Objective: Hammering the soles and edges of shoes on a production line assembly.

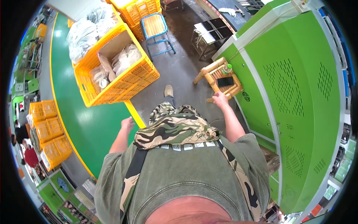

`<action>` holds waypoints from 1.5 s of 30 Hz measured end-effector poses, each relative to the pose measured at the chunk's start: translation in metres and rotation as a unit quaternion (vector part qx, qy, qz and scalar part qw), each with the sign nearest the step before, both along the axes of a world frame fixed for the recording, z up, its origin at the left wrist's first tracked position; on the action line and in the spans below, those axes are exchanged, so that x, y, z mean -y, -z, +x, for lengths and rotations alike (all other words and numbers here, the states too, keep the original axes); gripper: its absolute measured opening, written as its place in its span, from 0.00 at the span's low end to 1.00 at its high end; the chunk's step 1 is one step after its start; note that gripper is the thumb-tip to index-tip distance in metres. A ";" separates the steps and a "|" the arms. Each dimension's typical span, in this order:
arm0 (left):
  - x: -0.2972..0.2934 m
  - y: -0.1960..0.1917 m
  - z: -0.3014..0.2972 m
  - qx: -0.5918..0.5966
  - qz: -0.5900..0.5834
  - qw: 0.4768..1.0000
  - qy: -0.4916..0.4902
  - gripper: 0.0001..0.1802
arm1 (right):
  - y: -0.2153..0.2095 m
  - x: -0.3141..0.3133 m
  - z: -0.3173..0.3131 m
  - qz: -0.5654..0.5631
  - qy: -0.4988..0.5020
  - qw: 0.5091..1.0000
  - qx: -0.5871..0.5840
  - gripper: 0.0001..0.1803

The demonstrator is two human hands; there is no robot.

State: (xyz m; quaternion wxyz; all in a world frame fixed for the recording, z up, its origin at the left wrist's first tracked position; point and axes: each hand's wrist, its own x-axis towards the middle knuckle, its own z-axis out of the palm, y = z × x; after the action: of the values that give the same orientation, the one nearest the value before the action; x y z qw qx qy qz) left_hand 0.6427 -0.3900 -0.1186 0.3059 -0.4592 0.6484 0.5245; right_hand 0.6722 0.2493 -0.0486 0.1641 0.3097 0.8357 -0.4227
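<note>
My left hand [127, 123] hangs at my left side over the green floor, loosely bent, with nothing in it. My right hand [220, 99] is held forward by the near edge of a bamboo stool [213, 83]. Its fingers are partly bent and no object shows in them; whether they touch the stool I cannot tell. On the stool lie a dark phone [225, 81] and a clear bottle with a green cap [227, 68]. A camouflage apron [175, 128] covers my front, and one shoe [168, 90] shows ahead of it.
A yellow crate [123, 87] with white bundles and a cardboard piece stands ahead left, beside bagged goods [84, 37]. Farther off is a blue-framed stool [154, 25]. A tall green machine cabinet [287, 86] lines my right. Stacked yellow crates [50, 130] stand far left.
</note>
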 end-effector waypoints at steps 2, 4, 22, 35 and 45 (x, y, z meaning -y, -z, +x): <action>-0.032 0.018 -0.040 0.046 0.032 0.997 0.054 0.31 | -0.002 -0.008 -0.054 0.005 0.027 1.000 -0.009 0.17; -0.061 0.028 -0.090 0.005 0.085 0.990 0.117 0.30 | -0.017 0.011 -0.087 0.018 0.003 1.000 0.020 0.17; -0.324 -0.020 -0.516 -0.214 0.012 0.797 0.565 0.24 | -0.001 -0.060 -0.311 -0.024 0.099 0.994 0.035 0.17; -0.488 -0.112 -0.741 -0.229 0.101 0.800 0.545 0.18 | -0.029 -0.194 -0.562 0.059 0.271 0.952 -0.132 0.22; -0.680 -0.120 -0.902 -0.120 0.209 0.755 0.610 0.23 | -0.036 -0.225 -0.657 0.161 0.370 0.914 -0.042 0.33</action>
State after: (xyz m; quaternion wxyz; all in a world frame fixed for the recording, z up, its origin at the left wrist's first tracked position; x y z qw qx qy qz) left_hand -0.2594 0.2896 0.0018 0.5695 0.1759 0.6963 0.3999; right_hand 0.0154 0.4746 -0.0123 -0.0918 0.6009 0.7242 -0.3255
